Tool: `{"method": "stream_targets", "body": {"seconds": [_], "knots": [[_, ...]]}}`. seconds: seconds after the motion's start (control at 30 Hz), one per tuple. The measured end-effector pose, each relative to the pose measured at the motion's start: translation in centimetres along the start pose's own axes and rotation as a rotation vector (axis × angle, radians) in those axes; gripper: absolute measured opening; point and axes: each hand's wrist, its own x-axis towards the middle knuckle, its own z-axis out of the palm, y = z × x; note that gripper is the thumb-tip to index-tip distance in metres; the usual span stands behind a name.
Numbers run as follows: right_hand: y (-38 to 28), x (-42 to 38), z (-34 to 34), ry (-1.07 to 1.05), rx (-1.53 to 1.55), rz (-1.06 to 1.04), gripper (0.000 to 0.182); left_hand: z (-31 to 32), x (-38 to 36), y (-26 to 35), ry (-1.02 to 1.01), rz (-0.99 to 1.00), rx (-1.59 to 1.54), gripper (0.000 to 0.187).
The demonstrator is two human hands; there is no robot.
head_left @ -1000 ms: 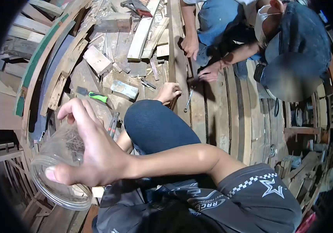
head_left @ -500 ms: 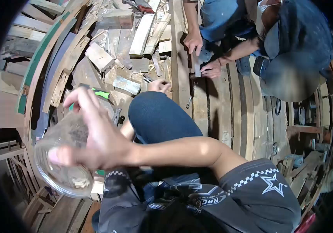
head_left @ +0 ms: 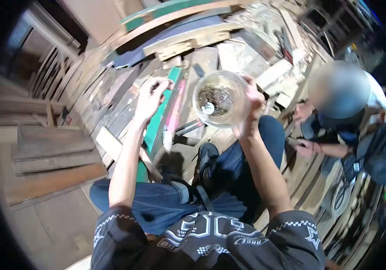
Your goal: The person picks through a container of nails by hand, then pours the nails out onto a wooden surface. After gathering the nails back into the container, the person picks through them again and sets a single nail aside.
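Observation:
My right hand [head_left: 252, 108] grips the side of a clear round plastic tub [head_left: 240, 85]. Inside it lie many thin, dark pieces that look like nails [head_left: 222, 98], along with a small whitish round thing [head_left: 208, 108]. To the left of the tub, my left hand [head_left: 152, 96] is raised over a long green-painted wooden strip [head_left: 150, 135]. Its thumb and fingers are curled together in a pinch; whatever may be between them is too small to make out. A pink strip [head_left: 175, 110] lies beside the green one, below the tub.
Offcuts and planks [head_left: 276, 74] are heaped beyond the tub. Curved boards [head_left: 179, 47] stand along the back. A co-worker [head_left: 337, 130] crouches at the right, hands low near the planks. Wooden steps [head_left: 53, 144] are at the left.
My view has swung to the left. The tub, tilted in my right hand before, now stands more upright in front of me with its contents showing. My left hand has risen into clear view.

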Motion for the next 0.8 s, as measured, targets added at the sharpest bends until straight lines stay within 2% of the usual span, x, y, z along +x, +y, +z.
{"method": "stream_targets", "body": {"seconds": [0.07,0.13,0.2,0.23,0.27,0.33,0.53,0.63,0.8], "knots": [[0.2,-0.7,1.4,-0.089,0.055,0.048,0.074,-2.3,-3.9,2.7,0.102,0.013,-0.094,0.016],[2.0,-1.0,1.9,-0.114,-0.016,0.003,0.073,-3.6,-6.4,2.9,0.17,0.104,-0.098,0.017],[2.6,-1.5,2.8,-0.149,-0.053,0.014,0.073,-3.0,-8.2,4.2,0.178,0.098,-0.121,0.016],[2.6,-2.3,3.5,-0.136,-0.023,0.086,0.074,-2.9,-9.0,4.7,0.179,0.089,-0.127,0.015],[2.3,-2.5,3.9,-0.154,-0.055,0.123,0.074,-2.9,-9.2,4.9,0.177,0.092,-0.129,0.015],[3.6,-2.5,3.4,-0.22,-0.172,0.02,0.073,-3.1,-9.8,4.4,0.159,0.099,-0.153,0.015],[4.3,-3.0,3.5,-0.245,-0.15,0.063,0.079,-2.5,-10.1,3.3,0.132,0.13,-0.185,0.018],[4.1,-3.0,3.6,-0.217,-0.119,0.138,0.081,-2.5,-10.2,2.5,0.095,0.079,-0.186,0.018],[5.1,-2.4,2.9,-0.226,-0.189,0.033,0.082,-2.4,-10.2,2.3,0.107,0.064,-0.156,0.017]]}}
